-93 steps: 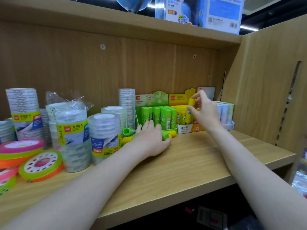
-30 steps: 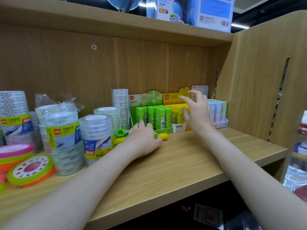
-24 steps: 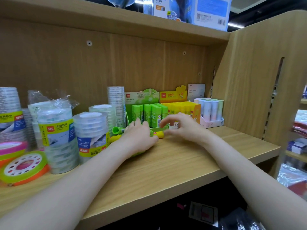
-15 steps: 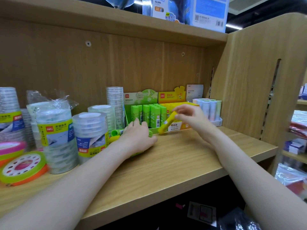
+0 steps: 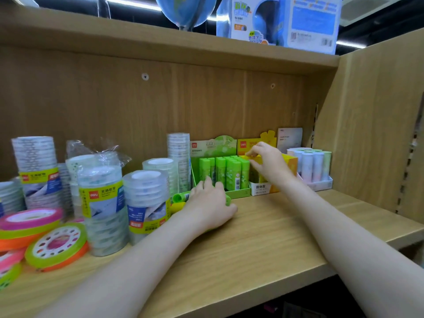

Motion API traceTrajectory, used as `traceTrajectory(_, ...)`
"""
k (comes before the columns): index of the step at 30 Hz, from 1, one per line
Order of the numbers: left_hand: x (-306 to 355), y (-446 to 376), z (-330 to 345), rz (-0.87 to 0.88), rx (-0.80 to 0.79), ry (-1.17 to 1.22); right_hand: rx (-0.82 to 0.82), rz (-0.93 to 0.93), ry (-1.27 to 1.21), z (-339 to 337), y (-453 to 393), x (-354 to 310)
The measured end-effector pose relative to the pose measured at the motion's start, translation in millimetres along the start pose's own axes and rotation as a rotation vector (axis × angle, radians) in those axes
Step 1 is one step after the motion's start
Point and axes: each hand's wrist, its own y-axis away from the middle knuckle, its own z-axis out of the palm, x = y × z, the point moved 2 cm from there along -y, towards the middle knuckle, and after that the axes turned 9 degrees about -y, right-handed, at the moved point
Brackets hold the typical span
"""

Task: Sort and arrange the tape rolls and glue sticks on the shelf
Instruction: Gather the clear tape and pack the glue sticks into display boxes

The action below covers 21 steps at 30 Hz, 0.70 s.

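My left hand (image 5: 210,207) lies palm down over several loose glue sticks on the wooden shelf (image 5: 263,239). A green glue stick (image 5: 180,197) and a yellow one (image 5: 177,206) poke out to its left. My right hand (image 5: 269,167) is at the yellow display box (image 5: 289,164), and its fingertips pinch the top of a yellow glue stick (image 5: 246,156) standing in that box. Upright green glue sticks (image 5: 226,173) fill the green display box beside it. Stacks of clear tape rolls (image 5: 102,203) stand to the left.
A white tray of pastel glue sticks (image 5: 314,166) sits at the far right against the side panel (image 5: 378,134). Flat neon tape rolls (image 5: 56,245) lie at the front left. More clear tape stacks (image 5: 146,198) stand close to my left wrist. Globe boxes (image 5: 282,21) stand on the upper shelf.
My right hand came down, picked a yellow glue stick from the loose pile by my left hand, and carried it up to the yellow box. My left hand stayed put.
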Motion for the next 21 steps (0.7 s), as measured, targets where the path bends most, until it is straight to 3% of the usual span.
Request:
traceTrajectory(5, -0.5, -0.1, 1.0, -0.003, -0.006, 0.0, -0.109, 0.115, 0.157, 3.5, 1.5, -0.1)
traceTrajectory(10, -1.8, -0.4, 0.7, 0.001, 0.002, 0.031, -0.097, 0.114, 0.187, 4.5, 14.5, -3.4)
traceTrajectory(14, -6.6, -4.2, -1.0, 0.018, 0.086, 0.182, 0.124, -0.02, -0.183, -20.2, 38.7, -9.1)
traceTrajectory(18, -6.0, -3.7, -3.6, 0.032, 0.131, 0.246, -0.202, 0.031, -0.541, -20.8, 68.8, -29.8)
traceTrajectory(21, -5.7, -0.6, -9.4, 0.027, 0.274, 0.328, -0.421, 0.107, -0.603, -7.3, 76.9, -39.2)
